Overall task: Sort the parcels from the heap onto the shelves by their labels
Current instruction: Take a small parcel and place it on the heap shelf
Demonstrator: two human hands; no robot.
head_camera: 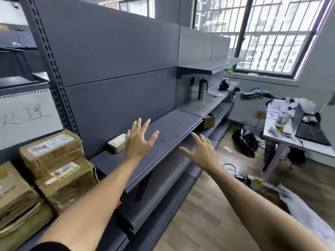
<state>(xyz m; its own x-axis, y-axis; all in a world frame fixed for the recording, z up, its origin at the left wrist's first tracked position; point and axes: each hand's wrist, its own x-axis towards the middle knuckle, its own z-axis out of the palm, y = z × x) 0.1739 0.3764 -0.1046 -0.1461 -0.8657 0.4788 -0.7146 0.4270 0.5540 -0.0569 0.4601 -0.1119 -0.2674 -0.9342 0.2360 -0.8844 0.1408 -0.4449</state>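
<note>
A small brown parcel point(117, 143) with a white label lies on the dark grey shelf point(174, 127), against the back panel. My left hand point(140, 140) hovers just right of it, fingers spread, holding nothing. Over the shelf's front edge, my right hand point(200, 151) is also spread and holds nothing. Two taped cardboard parcels point(54, 151) with labels are stacked at the left on a lower shelf, with larger parcels point(16, 196) beside them.
Further along the shelf stand a steel tumbler point(202, 88) and a black item point(223, 85). A cardboard box point(208, 121) sits on the shelf below. At the right are a cluttered white table point(297, 142), a black bag point(244, 142) and cables on the wooden floor.
</note>
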